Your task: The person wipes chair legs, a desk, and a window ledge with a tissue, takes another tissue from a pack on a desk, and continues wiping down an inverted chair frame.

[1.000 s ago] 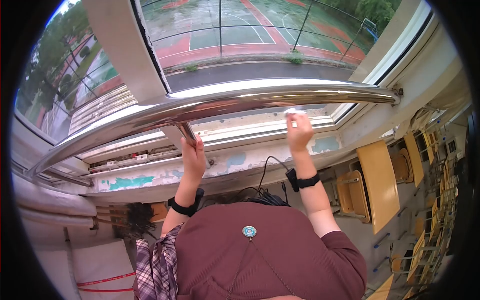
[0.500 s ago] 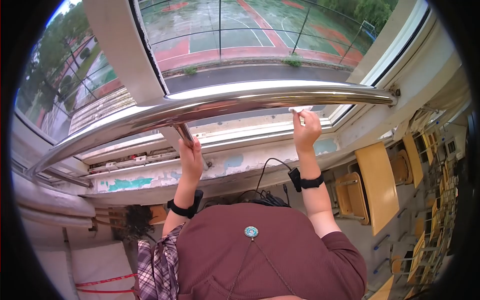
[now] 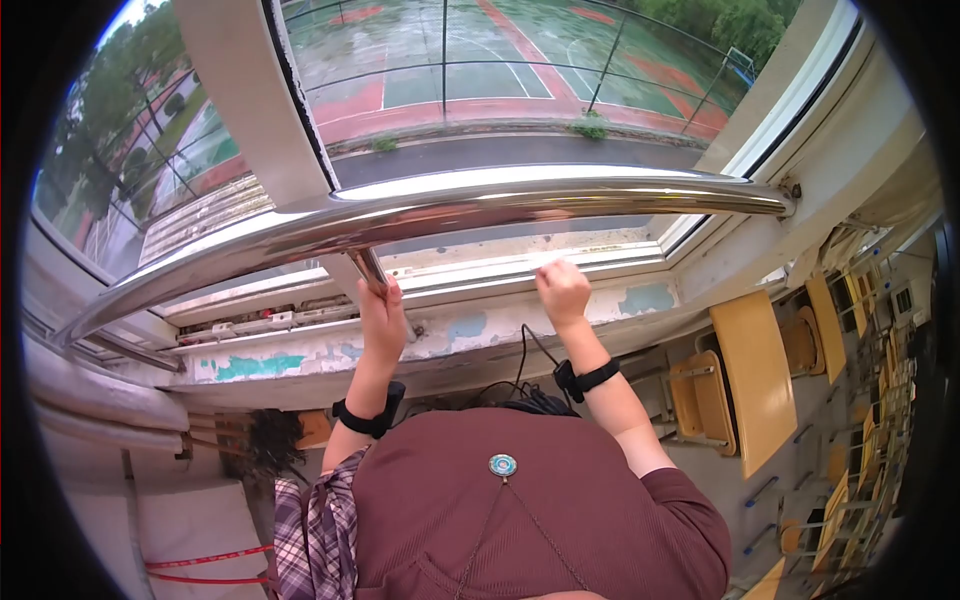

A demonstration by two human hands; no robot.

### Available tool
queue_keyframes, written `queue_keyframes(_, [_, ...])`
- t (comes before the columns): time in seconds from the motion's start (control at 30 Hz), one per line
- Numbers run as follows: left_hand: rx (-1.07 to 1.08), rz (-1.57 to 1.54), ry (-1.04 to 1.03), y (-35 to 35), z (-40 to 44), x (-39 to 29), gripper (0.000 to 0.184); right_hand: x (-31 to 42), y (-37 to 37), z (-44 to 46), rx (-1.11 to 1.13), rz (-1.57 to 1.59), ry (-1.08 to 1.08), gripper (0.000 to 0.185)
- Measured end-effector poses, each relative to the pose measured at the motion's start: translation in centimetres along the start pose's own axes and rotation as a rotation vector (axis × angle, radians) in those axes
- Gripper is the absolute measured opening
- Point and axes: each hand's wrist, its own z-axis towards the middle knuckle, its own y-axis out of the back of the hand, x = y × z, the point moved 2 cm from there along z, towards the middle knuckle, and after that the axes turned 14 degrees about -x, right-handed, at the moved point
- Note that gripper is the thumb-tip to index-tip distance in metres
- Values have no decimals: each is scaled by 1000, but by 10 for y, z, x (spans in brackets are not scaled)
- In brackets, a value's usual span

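Note:
My left hand (image 3: pixel 380 318) is wrapped round the short metal post (image 3: pixel 368 268) beneath a shiny steel rail (image 3: pixel 520 203). My right hand (image 3: pixel 563 292) is closed in a pinch below the rail, in front of the white window frame (image 3: pixel 480 277). The white tissue that showed in its fingers half a second ago cannot be made out against the pale background; the closed fingers hide what they hold. Both wrists wear black straps.
A sill (image 3: pixel 520 310) with peeling paint runs below the window. Black cables (image 3: pixel 525 365) hang in front of me. Wooden desks (image 3: pixel 752 385) and chairs (image 3: pixel 703 400) stand at the right. Outside, a fence and sports court (image 3: pixel 470 70) show.
My right hand has come down from the underside of the rail and moved left, its fingers still closed. My left hand has stayed on the post.

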Motion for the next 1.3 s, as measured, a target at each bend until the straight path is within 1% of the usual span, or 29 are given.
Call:
queue_keyframes(0.07, [3, -31, 19, 0, 0, -1, 17, -4, -3, -13, -16, 9, -28, 10])
queue_keyframes(0.13, [1, -4, -28, 0, 2, 3, 16, -2, 3, -1, -30, 21, -35, 11])
queue_keyframes(0.23, [10, 27, -45, 2, 0, 2, 15, 8, 26, 47, -183, 59, -47, 13])
queue_keyframes(0.33, [11, 1, -28, -1, 1, -1, 14, 16, 40, 89, -362, 77, -4, 15])
queue_keyframes(0.47, [-3, 59, -75, 0, 0, 3, 14, 12, 19, 77, -398, 184, -42, 15])
queue_keyframes(0.57, [-7, 77, -51, 0, 0, -1, 14, 15, 8, 47, -252, 149, -63, 15])
queue_keyframes(0.67, [-5, 32, 7, 0, -1, -1, 21, 7, -6, 2, -43, 102, -62, 13])
queue_keyframes(0.7, [-5, 28, 9, 0, -1, -1, 21, 8, -7, -4, 16, 81, -55, 13])
queue_keyframes(0.77, [-6, 21, 13, 0, -1, -3, 20, 4, -9, -10, 25, 92, -62, 11])
queue_keyframes(0.83, [1, 26, -2, 0, 0, -5, 15, 13, -1, 7, 27, 83, -56, 12])
queue_keyframes(0.87, [6, 27, -9, -1, 0, -6, 13, 18, 5, 19, -56, 117, -46, 13])
queue_keyframes(0.93, [7, 29, -39, 0, 0, 0, 16, 32, 18, 54, -218, 180, -27, 14])
queue_keyframes(1.03, [8, 26, -47, 1, -1, 2, 17, 40, 20, 80, -293, 183, 12, 16])
queue_keyframes(1.07, [7, 24, -46, 1, -1, 1, 17, 40, 14, 76, -319, 215, -23, 16])
queue_keyframes(1.17, [20, -10, -29, 0, 0, -1, 17, 41, 3, 54, -250, 212, -39, 16])
queue_keyframes(1.3, [19, 15, -27, 0, 0, 0, 17, 37, -13, 5, -26, 168, 23, 13])
